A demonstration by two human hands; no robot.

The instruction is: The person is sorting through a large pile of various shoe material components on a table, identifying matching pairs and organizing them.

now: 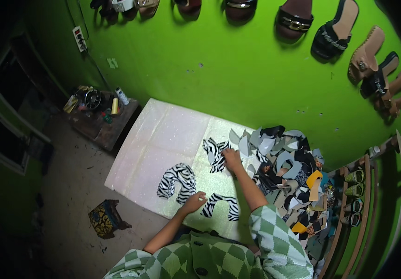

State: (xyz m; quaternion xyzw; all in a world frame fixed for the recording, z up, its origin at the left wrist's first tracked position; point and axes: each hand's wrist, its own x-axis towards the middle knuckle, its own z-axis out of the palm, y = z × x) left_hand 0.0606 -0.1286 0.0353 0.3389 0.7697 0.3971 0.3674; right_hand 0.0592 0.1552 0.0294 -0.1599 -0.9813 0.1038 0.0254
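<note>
Black-and-white zebra-striped pieces lie at three spots on the pale, glittery sheet point(140, 139) before me. With my right hand point(231, 158) I reach forward to the ragged striped pile point(213, 149), my fingers down on its right side; seen from up here they are too small for me to tell whether they pinch it or only rest there. My left hand point(194, 202) is nearer my body, thumb and forefinger slightly apart, just beside the lower end of the curved striped stack point(178, 171). To the right of that hand lies the arch-shaped striped piece point(233, 208), its opening toward me. A heap of offcuts point(288, 162) in grey, black and orange crowds the sheet's right edge, sandals point(333, 37) hang on the green wall point(163, 60), and a patterned bundle point(107, 218) lies on the floor to my left.
</note>
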